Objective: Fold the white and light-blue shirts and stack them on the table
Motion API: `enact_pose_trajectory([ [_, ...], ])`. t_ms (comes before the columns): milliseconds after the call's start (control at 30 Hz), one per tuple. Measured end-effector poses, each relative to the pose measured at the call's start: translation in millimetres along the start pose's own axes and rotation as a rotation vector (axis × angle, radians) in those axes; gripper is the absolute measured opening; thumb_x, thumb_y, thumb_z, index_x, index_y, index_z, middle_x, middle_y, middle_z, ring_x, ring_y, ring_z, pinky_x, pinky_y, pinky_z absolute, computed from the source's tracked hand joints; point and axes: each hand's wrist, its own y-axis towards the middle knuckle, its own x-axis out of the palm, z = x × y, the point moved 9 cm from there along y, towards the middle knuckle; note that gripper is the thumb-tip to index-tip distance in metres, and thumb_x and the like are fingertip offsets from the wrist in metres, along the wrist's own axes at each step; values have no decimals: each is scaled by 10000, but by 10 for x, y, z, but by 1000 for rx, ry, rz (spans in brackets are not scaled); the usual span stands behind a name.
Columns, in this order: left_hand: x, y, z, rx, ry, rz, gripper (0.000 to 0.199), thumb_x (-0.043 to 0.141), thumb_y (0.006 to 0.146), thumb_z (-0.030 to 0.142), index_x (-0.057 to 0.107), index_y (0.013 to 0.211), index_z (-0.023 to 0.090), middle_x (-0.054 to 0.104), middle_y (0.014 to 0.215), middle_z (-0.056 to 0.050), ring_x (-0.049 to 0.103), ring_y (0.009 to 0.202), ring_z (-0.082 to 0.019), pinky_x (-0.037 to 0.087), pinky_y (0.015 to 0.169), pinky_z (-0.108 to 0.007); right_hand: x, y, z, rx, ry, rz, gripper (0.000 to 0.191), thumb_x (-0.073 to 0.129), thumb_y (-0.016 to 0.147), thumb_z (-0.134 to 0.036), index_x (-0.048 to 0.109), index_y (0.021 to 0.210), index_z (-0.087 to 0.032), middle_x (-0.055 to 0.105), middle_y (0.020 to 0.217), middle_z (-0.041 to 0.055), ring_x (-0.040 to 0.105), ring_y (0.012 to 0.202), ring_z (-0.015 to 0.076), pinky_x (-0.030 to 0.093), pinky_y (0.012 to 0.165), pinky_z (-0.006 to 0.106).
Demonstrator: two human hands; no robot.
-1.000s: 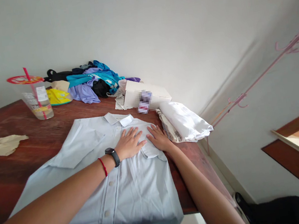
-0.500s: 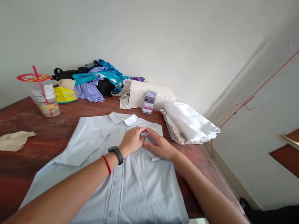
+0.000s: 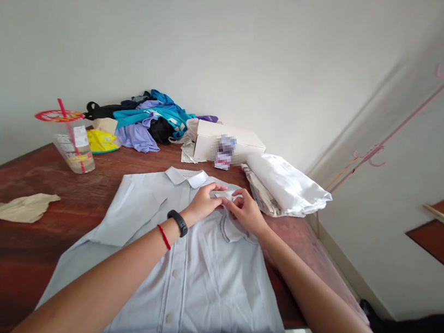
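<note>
A light blue-grey buttoned shirt [image 3: 205, 279] lies front up on the dark wooden table [image 3: 79, 206], its collar at the far side and its hem hanging over the near edge. My left hand [image 3: 203, 202], with a black band and a red string at the wrist, pinches the sleeve on the shirt's right side. Close beside it, my right hand [image 3: 247, 211] has its fingers bent around the same gathered cloth. The fingertips of both hands nearly meet. The shirt's left sleeve is folded inward over the front.
At the back left stands a plastic cup [image 3: 76, 145] with a straw, near piled clothes [image 3: 139, 137] and a yellow packet [image 3: 102, 141]. A white box [image 3: 243, 140] and a white plastic bag [image 3: 288, 182] lie at the right. Brown paper [image 3: 21, 209] is at left.
Both hands have closed on the sleeve cloth, which is now lifted and bunched between them. Before, the fingers were straighter over it. The view has shifted slightly.
</note>
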Motion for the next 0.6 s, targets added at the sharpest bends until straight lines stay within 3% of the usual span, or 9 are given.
enact_pose_trajectory([
  [133,205,-103,52,-187,-505,-193,497,589,877,182,520,1367,227,562,1498,-127,689,1174,-252,606,938,-448,-137,1,-56,18,-24,77,416,670,839,-600,489,772,-232,522,654,-57,509,591,135,392,543,239],
  [200,313,-172,86,-294,-773,-284,565,589,851,161,473,1393,270,525,1540,-106,688,1194,-263,575,997,-514,-197,6,-48,66,-13,79,361,666,831,-550,521,770,-225,538,672,-46,511,585,138,394,506,236],
  [300,377,-215,105,-356,-870,-338,540,598,861,206,478,1380,296,545,1522,-96,694,1195,-277,544,1034,-540,-265,15,10,159,16,65,228,649,795,-430,583,850,-219,561,652,-46,517,537,148,402,447,238],
  [400,338,-168,68,-285,-693,-309,472,494,949,278,446,1419,277,569,1495,-115,721,1148,-269,571,990,-504,-355,44,54,182,32,91,179,608,772,-364,614,870,-214,576,629,-39,533,524,160,422,444,249],
  [500,204,-104,-2,-139,-197,-183,423,352,1007,293,481,1404,223,642,1391,-139,761,1022,-234,605,891,-424,-534,83,31,108,33,208,212,626,770,-384,656,857,-192,635,681,-2,573,612,177,450,511,260],
  [600,180,-148,-28,-39,77,-124,320,483,950,286,656,1203,194,700,1274,-132,718,1097,-268,551,989,-440,-709,93,27,81,103,311,254,646,775,-433,654,813,-182,622,660,-2,562,629,173,444,532,261],
])
